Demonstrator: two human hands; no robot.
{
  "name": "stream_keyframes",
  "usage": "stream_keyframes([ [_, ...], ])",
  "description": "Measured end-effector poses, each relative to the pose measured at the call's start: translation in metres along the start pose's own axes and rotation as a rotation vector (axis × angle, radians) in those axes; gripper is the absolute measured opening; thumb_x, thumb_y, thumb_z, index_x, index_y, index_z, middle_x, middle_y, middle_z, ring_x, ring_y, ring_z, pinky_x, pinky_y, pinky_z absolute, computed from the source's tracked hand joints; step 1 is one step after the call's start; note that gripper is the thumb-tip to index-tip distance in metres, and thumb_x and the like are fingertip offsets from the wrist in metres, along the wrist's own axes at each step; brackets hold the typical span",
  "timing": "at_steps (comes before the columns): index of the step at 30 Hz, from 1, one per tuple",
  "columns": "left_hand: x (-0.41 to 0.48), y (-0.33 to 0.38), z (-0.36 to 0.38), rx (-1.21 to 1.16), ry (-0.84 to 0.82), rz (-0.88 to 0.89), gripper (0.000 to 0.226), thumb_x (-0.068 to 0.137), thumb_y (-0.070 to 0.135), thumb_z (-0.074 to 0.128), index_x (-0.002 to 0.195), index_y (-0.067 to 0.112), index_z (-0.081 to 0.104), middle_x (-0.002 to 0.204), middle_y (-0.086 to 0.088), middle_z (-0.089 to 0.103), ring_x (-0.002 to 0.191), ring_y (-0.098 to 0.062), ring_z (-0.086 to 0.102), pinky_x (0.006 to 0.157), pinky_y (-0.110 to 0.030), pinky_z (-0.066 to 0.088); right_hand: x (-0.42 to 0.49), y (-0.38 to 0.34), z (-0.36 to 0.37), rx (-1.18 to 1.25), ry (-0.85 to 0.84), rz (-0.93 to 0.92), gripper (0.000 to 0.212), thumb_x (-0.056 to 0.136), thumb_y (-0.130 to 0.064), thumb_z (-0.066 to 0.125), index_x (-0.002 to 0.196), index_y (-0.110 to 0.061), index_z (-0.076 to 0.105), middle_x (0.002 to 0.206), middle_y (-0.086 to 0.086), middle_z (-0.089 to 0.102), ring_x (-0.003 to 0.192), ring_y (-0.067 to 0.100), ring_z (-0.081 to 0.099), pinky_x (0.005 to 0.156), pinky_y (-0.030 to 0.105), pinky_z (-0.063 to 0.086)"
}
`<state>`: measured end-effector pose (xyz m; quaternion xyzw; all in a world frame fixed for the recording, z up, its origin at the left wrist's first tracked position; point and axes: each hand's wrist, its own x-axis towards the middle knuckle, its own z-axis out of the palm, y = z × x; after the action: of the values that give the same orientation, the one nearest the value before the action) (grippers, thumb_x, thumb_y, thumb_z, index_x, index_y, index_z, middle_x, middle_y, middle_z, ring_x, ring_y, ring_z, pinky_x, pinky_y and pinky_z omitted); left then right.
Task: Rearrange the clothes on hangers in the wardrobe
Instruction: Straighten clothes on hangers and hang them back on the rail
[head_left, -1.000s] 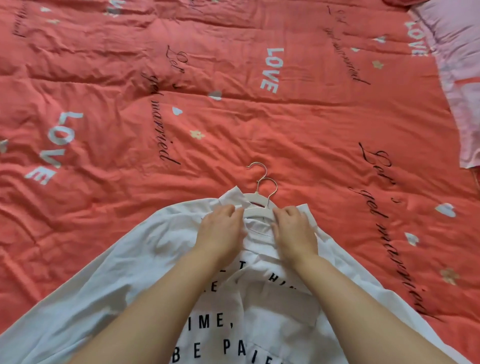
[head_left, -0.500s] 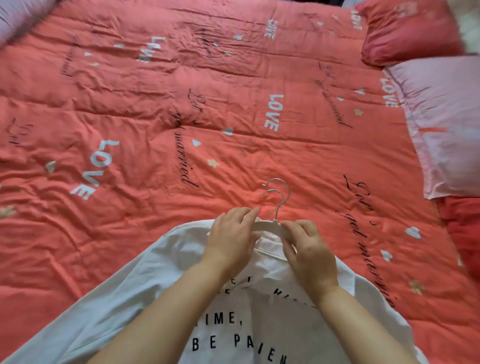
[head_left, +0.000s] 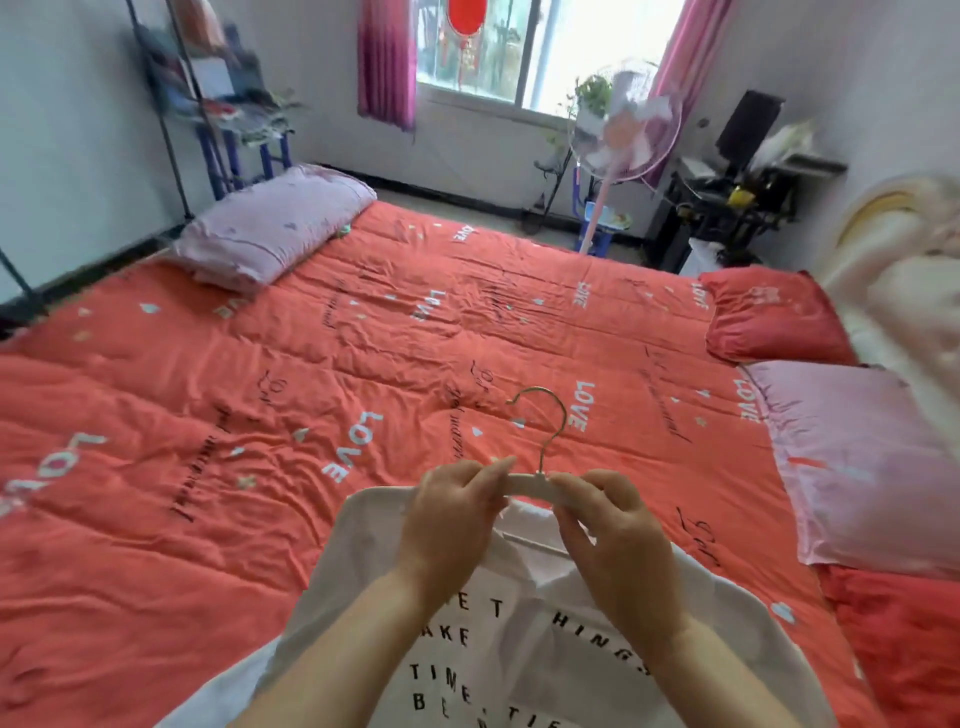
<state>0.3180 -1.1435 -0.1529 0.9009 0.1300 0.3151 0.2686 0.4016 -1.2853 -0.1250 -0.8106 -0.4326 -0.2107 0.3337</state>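
The hanger (head_left: 524, 480) and its shirt (head_left: 519, 649) have come up off the bed (head_left: 260, 415), left hand (head_left: 452, 525) and right hand (head_left: 618, 551) each pinching it near the middle; keeping it level should stop the shirt sliding off on the way to the wardrobe.

both hands (head_left: 535, 535) pinching hanger (head_left: 530, 480), white shirt (head_left: 519, 649)

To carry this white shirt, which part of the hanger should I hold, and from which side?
Probably the hanger by its white bar, close beside the gold hook, coming from above. The left hand and right hand pinch it there; the hook stands up free, and the shirt drapes below.
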Motion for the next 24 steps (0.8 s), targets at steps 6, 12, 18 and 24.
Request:
stream_keyframes([
  [6,-0.037,0.026,-0.132,0.165,0.294,-0.064,0.039,0.077,0.011,0.06,0.115,0.012,0.066,0.077,-0.007,0.065,0.07,-0.029,0.062,0.064,-0.047,0.053,0.037,-0.106,-0.031,0.087,0.054,-0.323,0.03,0.063,-0.01,0.085,0.089,-0.02,0.074,0.079,-0.002,0.065,0.051,0.018,0.062,0.041,0.025,0.05],
  [12,-0.107,0.06,-0.251,0.487,0.475,-0.161,0.04,0.074,0.015,0.063,0.113,0.008,0.066,0.073,-0.006,0.061,0.063,-0.025,0.061,0.058,-0.036,0.05,0.043,-0.217,-0.046,0.311,0.102,-0.589,0.032,0.06,-0.01,0.086,0.087,-0.023,0.074,0.076,-0.003,0.064,0.044,0.016,0.056,0.032,0.028,0.046],
  [18,-0.197,0.092,-0.372,0.824,0.626,-0.273,0.041,0.081,0.026,0.054,0.119,0.01,0.063,0.079,-0.003,0.063,0.07,-0.022,0.061,0.067,-0.034,0.053,0.031,-0.352,-0.059,0.582,0.12,-0.799,0.037,0.06,-0.013,0.087,0.093,-0.024,0.075,0.076,-0.004,0.065,0.043,0.015,0.054,0.032,0.03,0.046],
  [24,-0.302,0.116,-0.487,1.044,0.75,-0.47,0.039,0.078,0.013,0.071,0.116,0.01,0.064,0.079,-0.005,0.063,0.071,-0.023,0.06,0.066,-0.031,0.048,-0.001,-0.503,-0.07,0.757,0.136,-0.947,0.031,0.066,-0.018,0.083,0.094,-0.027,0.073,0.074,-0.005,0.064,0.049,0.014,0.057,0.041,0.022,0.044],
])
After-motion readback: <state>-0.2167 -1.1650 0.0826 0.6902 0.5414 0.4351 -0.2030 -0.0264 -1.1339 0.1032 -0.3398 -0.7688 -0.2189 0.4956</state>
